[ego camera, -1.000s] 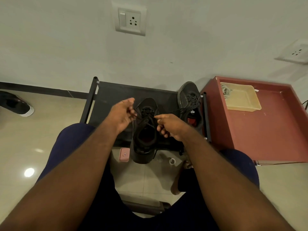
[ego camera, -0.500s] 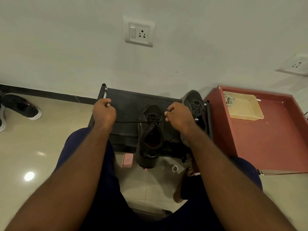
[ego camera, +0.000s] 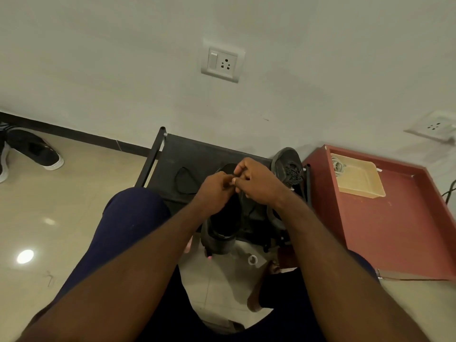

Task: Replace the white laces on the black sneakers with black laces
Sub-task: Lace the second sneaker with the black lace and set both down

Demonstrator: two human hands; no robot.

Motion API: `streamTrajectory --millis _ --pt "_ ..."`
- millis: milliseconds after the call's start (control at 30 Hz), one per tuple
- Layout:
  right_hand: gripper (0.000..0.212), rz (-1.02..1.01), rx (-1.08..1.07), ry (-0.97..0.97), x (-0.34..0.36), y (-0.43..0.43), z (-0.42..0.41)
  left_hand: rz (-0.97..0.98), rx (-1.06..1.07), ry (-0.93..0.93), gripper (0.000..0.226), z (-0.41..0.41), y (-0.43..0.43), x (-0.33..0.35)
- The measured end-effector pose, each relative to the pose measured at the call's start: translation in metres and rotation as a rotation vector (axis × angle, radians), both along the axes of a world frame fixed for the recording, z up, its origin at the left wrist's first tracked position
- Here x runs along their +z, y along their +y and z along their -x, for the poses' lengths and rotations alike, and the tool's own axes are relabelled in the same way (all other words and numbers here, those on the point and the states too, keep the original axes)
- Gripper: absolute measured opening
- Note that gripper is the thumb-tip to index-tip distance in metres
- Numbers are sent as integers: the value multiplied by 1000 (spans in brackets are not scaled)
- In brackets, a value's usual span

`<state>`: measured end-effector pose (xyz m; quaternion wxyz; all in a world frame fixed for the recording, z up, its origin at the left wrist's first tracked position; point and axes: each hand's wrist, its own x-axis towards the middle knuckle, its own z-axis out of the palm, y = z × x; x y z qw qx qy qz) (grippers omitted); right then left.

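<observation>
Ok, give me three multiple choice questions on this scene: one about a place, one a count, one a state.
1. Where does the beige tray sit? A on the red table B on the floor C on a chair
2. How many sneakers are on the black rack? A one B two C five
3. What are the hands doing? A lying flat on the knees B meeting, fingers curled, over a sneaker C lifting the tray

A: the tray rests on the red top.
B: the near sneaker under the hands, the second sneaker at the rack's right end.
B: left hand and right hand meet above that sneaker, black lace trailing beside them.
</observation>
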<state>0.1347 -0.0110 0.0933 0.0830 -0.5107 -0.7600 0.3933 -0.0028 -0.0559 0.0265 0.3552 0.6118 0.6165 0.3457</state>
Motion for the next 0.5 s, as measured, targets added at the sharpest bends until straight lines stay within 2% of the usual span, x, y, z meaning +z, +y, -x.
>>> streamTrajectory --millis 67,200,267,333,400,433,500 --pt "10 -6 -16 13 1 0 -1 44 173 -193 13 4 4 2" --pt "13 -24 -109 5 -6 -3 -17 357 622 -774 11 23 12 1" --pt "9 -77 -195 7 -15 -11 -27 502 709 -882 17 33 13 -1" --pt "8 -96 -275 61 -24 -21 -28 626 637 -869 38 38 9 1" --pt "13 -75 -296 128 -30 -27 -23 735 378 -758 60 33 1 10" --pt "17 -60 -273 151 -31 -30 -19 761 252 -716 65 27 -4 15" --pt "23 -19 -206 189 -31 -36 -13 709 113 -683 56 13 -11 20"
